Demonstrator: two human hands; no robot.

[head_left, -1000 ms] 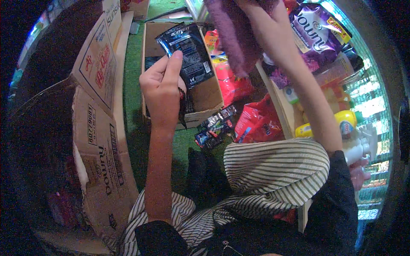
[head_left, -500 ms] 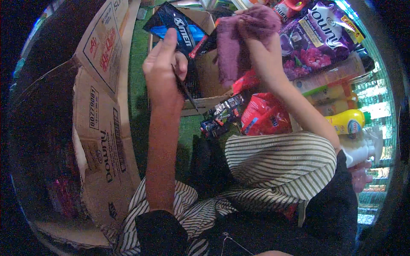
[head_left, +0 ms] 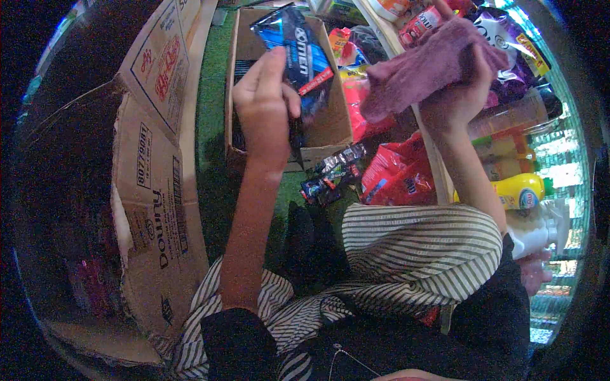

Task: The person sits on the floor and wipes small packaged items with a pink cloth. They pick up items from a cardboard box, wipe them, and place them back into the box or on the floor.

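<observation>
Pinching glossy black-and-blue plastic sachet (head_left: 302, 54) in left hand (head_left: 264, 114), up-right of knuckles, slanting lengthwise down to right over open brown cardboard box (head_left: 330, 152). Clutching fuzzy mauve cloth (head_left: 416, 66) in right hand (head_left: 454, 108); nearer box with left.

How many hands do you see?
2: the left hand is by the box, holding a dark blue packet; the right hand is farther right, holding a purple cloth. I see no others.

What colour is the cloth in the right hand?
The cloth is dusty purple; see the head view.
</observation>
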